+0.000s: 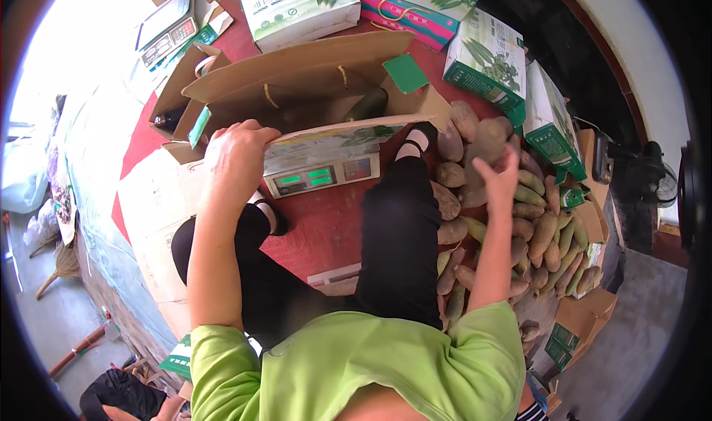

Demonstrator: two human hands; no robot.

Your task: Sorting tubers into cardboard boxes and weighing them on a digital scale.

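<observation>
An open cardboard carton [297,50] stands on a digital scale [322,176] with lit green displays, in front of my legs. Inside lies one dark green radish [367,104]. My left hand [236,154] is closed over the carton's near rim at its left end. To the right, my right hand [501,175] is over a pile of long radishes [545,232], green and earthy brown. Its thumb and fingers are around a radish [489,138], smeared by motion; part of the grip is hard to make out.
Printed white and green gift boxes [300,10] line the far side and right. A second device with a keypad [169,41] sits at the far left, near a smaller open carton [185,87]. A fan [656,176] stands at right, a broom [59,265] at left.
</observation>
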